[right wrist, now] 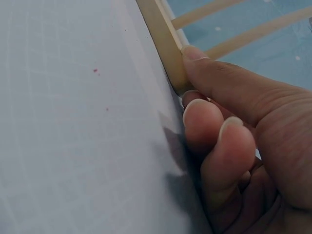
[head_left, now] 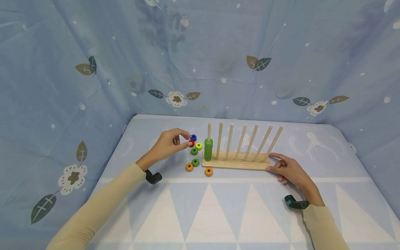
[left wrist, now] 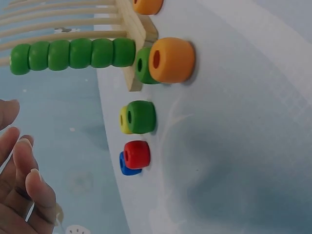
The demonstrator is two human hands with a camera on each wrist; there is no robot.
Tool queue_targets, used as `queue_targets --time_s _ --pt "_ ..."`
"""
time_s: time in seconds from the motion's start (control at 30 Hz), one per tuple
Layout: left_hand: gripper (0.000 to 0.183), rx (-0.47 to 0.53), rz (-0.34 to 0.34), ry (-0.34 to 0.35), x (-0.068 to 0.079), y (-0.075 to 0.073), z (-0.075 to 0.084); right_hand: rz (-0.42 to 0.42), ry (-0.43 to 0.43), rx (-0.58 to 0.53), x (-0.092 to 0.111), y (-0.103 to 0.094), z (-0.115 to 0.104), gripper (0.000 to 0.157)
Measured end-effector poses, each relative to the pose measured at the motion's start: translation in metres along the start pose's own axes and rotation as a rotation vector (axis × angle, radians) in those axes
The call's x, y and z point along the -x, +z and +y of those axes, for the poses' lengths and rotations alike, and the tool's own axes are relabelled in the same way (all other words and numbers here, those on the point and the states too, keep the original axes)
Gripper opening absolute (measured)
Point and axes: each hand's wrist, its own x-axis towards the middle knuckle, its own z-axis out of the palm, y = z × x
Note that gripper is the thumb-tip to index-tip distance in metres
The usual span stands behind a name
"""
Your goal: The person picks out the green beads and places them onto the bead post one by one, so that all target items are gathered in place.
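Note:
A wooden bead rack (head_left: 237, 164) with several upright pegs stands on the table. Its leftmost peg carries a stack of green beads (head_left: 208, 150). My right hand (head_left: 289, 171) pinches the right end of the base between thumb (right wrist: 200, 61) and fingers. Thumb and fingers of my left hand (head_left: 170, 143) are apart with nothing between them, over the loose beads. Nearest to it lie a red bead (left wrist: 137, 154) and a blue bead (left wrist: 127, 166), side by side. A yellow bead (head_left: 199, 146) and a green bead (head_left: 194, 151) lie just nearer the rack.
Another green bead (head_left: 195, 162) and an orange bead (head_left: 189, 167) sit left of the base. A second orange bead (head_left: 208, 171) lies before its front edge. Patterned blue curtains (head_left: 225, 62) enclose the table behind and at both sides.

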Motion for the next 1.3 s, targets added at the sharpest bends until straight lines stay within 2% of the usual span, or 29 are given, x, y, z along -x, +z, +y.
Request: queue_targets --time_s 0.2,0.73,1.3 --pt "0.028 -0.025 -0.020 -0.047 0.002 0.006 -0.007 0.001 0.000 0.004 -0.001 0.000 0.002 0.074" --pt "0.031 -0.009 -0.084 -0.037 0.008 0.022 -0.028 0.008 0.003 0.001 0.000 0.000 0.001 0.073" --pt "0.033 -0.008 -0.102 -0.081 0.007 0.032 -0.040 0.008 0.003 -0.001 0.000 0.001 0.002 0.073"
